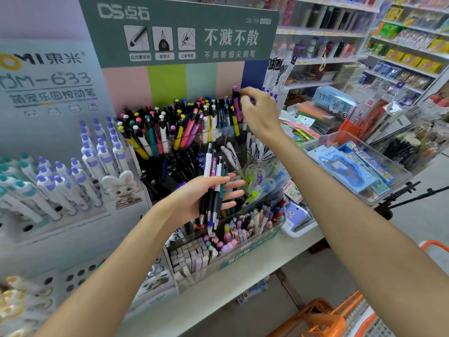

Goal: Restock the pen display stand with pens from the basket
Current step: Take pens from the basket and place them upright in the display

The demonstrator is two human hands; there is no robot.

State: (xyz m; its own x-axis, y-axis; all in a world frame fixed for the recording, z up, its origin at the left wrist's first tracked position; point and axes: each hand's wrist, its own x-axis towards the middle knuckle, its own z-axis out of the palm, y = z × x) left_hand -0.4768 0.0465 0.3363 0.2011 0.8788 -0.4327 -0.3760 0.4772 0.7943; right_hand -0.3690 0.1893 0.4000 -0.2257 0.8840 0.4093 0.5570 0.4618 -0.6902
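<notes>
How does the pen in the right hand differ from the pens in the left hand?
The right hand pinches one purple pen, upright, at the top tier of the pen display stand. The left hand grips a bunch of pens with white, pink and teal barrels, lower, before the stand, tips down. All are click pens with dark grips.

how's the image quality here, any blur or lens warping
Head view: strong wide-angle bowing, shelves at right curve and tilt; left-hand display and frame edges are soft; centre is sharper, with the purple pen in the right hand and the pens in the left hand legible; lighting even, little glare.
</notes>
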